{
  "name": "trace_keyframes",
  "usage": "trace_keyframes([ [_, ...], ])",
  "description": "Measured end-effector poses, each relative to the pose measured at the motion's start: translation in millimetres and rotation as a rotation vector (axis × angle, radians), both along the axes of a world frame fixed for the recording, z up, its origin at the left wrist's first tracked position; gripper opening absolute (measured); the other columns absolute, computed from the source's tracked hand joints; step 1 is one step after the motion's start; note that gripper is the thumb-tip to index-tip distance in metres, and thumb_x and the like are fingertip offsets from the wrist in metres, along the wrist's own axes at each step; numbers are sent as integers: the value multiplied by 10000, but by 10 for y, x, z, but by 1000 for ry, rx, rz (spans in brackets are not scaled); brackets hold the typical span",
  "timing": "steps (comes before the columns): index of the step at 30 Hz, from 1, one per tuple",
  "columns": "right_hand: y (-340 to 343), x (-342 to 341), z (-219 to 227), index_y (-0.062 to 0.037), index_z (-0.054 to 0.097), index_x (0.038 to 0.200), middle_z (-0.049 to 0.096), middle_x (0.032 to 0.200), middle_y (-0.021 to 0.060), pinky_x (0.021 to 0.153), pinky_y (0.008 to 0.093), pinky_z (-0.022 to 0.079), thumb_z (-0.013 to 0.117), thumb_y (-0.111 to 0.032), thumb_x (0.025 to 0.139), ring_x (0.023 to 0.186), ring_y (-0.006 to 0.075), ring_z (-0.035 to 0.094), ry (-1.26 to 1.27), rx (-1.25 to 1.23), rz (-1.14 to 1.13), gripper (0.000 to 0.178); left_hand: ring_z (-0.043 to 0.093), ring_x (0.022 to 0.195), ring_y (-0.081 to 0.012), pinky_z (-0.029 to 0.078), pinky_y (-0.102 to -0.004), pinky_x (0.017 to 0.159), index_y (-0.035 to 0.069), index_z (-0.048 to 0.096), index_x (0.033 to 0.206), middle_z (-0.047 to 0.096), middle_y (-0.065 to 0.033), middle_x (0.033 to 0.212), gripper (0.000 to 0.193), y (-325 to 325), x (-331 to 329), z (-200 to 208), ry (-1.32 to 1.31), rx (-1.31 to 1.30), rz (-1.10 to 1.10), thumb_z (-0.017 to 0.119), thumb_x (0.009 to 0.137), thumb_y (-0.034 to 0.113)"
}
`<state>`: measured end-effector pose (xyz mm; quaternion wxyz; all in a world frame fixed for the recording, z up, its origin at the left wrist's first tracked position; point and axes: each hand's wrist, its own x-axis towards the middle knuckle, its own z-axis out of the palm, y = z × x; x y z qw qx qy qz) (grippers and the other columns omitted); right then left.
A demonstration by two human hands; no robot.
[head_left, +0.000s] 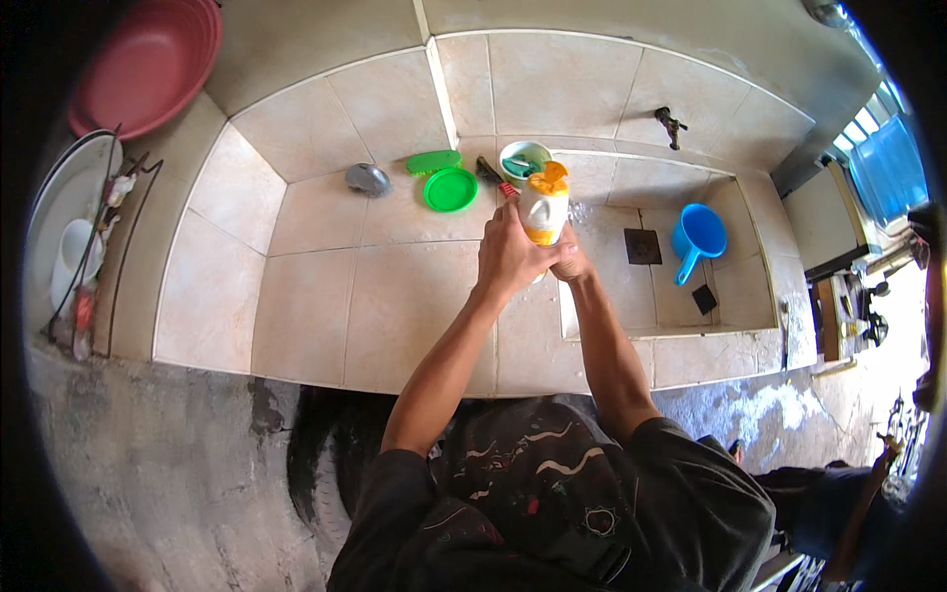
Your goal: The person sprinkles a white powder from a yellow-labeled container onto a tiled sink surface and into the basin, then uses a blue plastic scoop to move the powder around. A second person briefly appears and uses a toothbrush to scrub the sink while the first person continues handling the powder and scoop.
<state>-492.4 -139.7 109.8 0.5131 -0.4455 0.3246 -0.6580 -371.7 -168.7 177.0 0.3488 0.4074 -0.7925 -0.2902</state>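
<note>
White bottle [544,211]: held between the two hands over the tabletop [306,296], orange cap [550,178] rising past the fingers, away from the wearer's body; whether the cap is open is too small to tell.
Left hand [510,252]: fingers clamped on the bottle's left side.
Right hand [570,261]: fingers closed round the lower right of the bottle, partly hidden behind it.
Tub [526,144]: just beyond the fingers, green stuff inside, its near edge overlapped by the cap.
Red-and-black tool [488,173]: just beyond the left fingers, lying beside the tub.
Green lid [451,189]: left of the left fingers and a little beyond, with the green brush [434,161] behind it.
Grey lump [368,180]: farther left of the fingers, well apart from them.
Basin [612,296]: right of the right fingers, with the blue dipper [701,233] in it.
Step in hand: seemingly steadying or squeezing the bottle with both hands.
Next move: judging by the grip, it calls for even pressure from both sets of fingers and a controlled tilt of the cap.
</note>
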Motion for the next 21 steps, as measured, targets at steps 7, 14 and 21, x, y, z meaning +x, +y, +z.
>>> trace_keyframes([
  [7,270,-232,166,-43,325,1317,446,1269,104,969,368,377,788,-144,644,1130,219,461,344,-38,-143,823,659,825,-303,528,-371,739,-40,539,986,655,-190,896,593,97,-332,43,399,223,212,808,543,249],
  [14,1063,-590,22,-84,224,1403,346,1354,135,984,480,372,611,-517,796,1168,315,440,-706,497,-260,840,640,742,-162,530,-313,674,-1,548,990,650,-74,853,533,198,-979,20,981,330,64,810,550,147],
  [21,904,-979,-37,-137,502,1208,570,1163,33,905,413,435,545,-414,886,1087,200,537,-699,311,-226,427,529,1062,-232,476,-333,833,-27,355,1228,520,-132,1157,830,538,-1442,-372,739,380,-60,821,586,216],
])
